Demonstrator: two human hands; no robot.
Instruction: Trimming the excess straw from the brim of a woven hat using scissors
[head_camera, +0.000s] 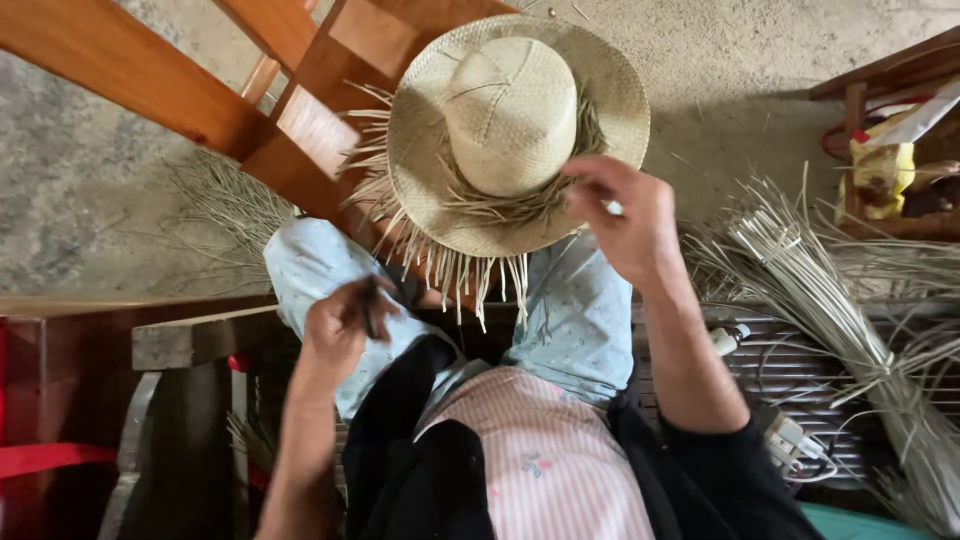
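Rough concrete floor (100, 190) surrounds a half-woven straw hat (515, 130) resting on the knees, right hand (625, 215) pinching loose brim strands, left hand (340, 325) closed around a dark tool (370, 305); a hard tug could likely snap the brittle straw.

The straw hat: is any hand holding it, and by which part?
The right hand pinches the straw hat at its brim edge, near loose strands. The left hand holds a small dark tool, not the hat.
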